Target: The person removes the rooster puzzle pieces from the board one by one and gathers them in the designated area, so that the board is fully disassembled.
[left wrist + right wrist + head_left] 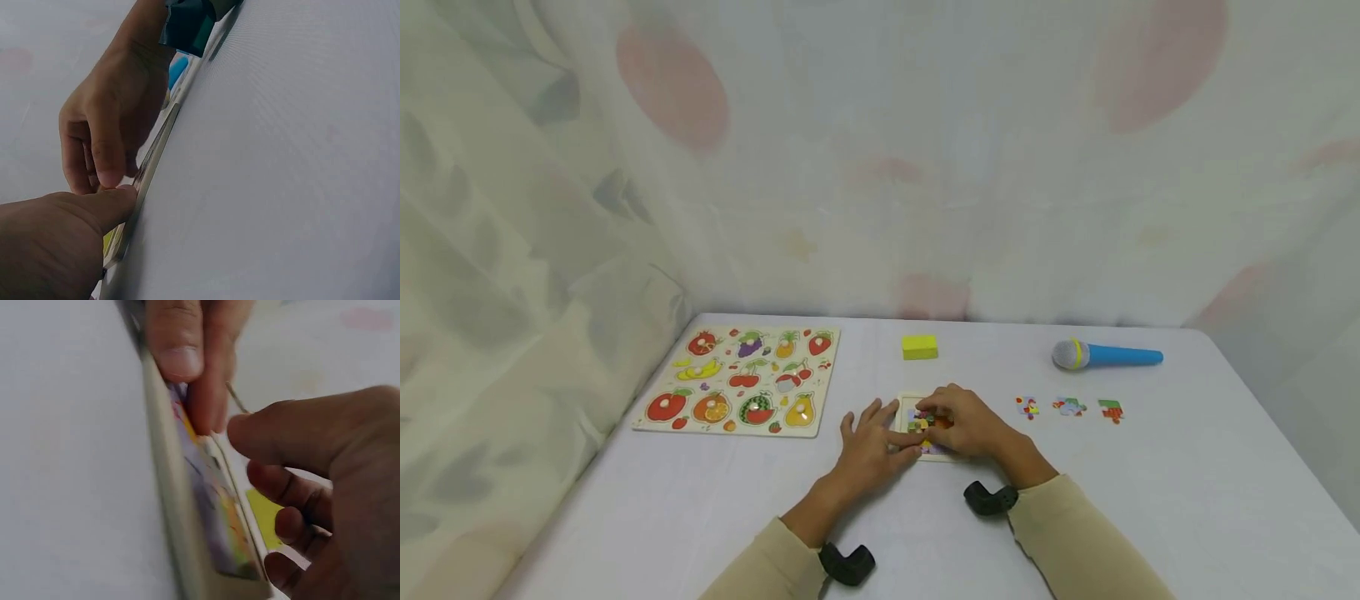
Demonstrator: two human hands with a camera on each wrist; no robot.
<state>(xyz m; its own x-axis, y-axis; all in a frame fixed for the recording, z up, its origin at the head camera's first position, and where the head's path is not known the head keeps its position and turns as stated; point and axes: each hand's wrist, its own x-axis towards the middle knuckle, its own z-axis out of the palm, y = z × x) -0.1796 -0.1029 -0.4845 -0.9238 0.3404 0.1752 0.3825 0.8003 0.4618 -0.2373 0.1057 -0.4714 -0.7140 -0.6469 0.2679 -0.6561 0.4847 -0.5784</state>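
A small jigsaw puzzle tray (936, 457) with a pale raised rim lies in front of me, partly filled with colourful pieces (219, 512). My left hand (868, 450) rests at its left side; the outstretched index finger and thumb press on the pieces. Over the tray's right half, my right hand (973, 421) has its fingers bent down. In the right wrist view a thin puzzle piece (237, 397), seen edge-on, stands at the right thumb tip; the hand pinches it. The fingers hide much of the tray's inside.
Three loose puzzle pieces (1069, 406) lie in a row to the right. Behind them is a blue toy microphone (1120, 356). A yellow block (920, 347) sits beyond the tray. At the left lies a fruit peg board (737, 379). Curtains hang behind the white table (1187, 467).
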